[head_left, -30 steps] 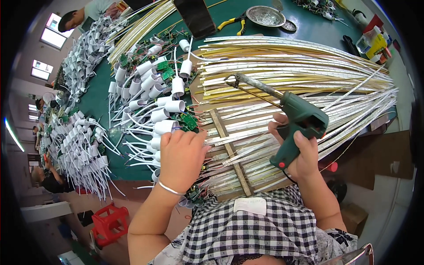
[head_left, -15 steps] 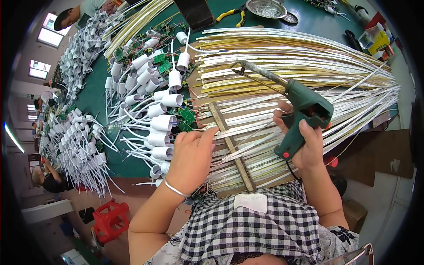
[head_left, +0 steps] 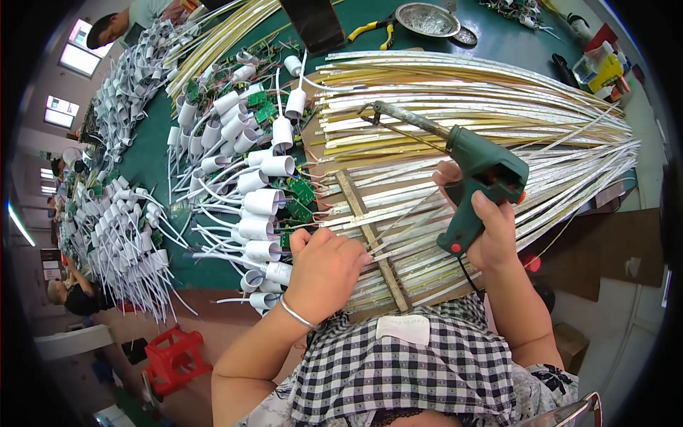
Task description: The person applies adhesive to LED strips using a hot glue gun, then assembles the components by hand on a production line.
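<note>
Green tabletop (head_left: pixel 498 46) spreads beyond the wooden bar (head_left: pixel 373 239) that crosses pale strips (head_left: pixel 562 183). White cups (head_left: pixel 262 202) lie left of the bar; just beside it, our left hand (head_left: pixel 329 272) is narrowed, its hold unclear. Right of it, our right hand (head_left: pixel 492 233) grips a soldering gun (head_left: pixel 485 158).

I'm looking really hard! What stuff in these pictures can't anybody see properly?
All in the head view:
Whatever lies under the left hand: the hand covers it.
Part of the handle of the soldering gun: the right hand hides it.
The far end of the cord: lost behind the apron or right forearm.
The rest of the dark slab: cut off by the top edge.
</note>
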A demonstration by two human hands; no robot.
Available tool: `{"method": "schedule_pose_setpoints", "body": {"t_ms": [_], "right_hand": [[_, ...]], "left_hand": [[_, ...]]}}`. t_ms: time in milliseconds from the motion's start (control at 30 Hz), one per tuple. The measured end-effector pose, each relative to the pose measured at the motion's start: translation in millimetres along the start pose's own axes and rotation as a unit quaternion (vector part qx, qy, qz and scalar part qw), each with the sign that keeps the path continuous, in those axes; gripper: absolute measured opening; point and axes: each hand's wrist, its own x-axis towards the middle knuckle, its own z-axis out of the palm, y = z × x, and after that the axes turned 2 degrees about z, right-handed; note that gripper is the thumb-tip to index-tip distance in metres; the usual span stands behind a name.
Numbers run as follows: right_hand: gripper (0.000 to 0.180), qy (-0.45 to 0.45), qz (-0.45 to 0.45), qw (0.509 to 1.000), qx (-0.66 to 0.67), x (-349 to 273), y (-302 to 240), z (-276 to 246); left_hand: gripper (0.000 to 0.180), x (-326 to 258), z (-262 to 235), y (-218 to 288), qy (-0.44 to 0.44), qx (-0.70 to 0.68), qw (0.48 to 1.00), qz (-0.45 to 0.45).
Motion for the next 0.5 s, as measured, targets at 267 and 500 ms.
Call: {"method": "schedule_pose_setpoints", "body": {"t_ms": [267,500], "right_hand": [[0.059,0.021,0.014,1.000,-0.004,-1,-4,-4],[0.056,0.039,-0.021,0.998,0.038,-9,-8,2]], "left_hand": [[0.022,9,6,2,0.026,0.048,0.998,0.009],[0.065,1,-4,14,0.084,-0.267,0.960,-0.025]]}}
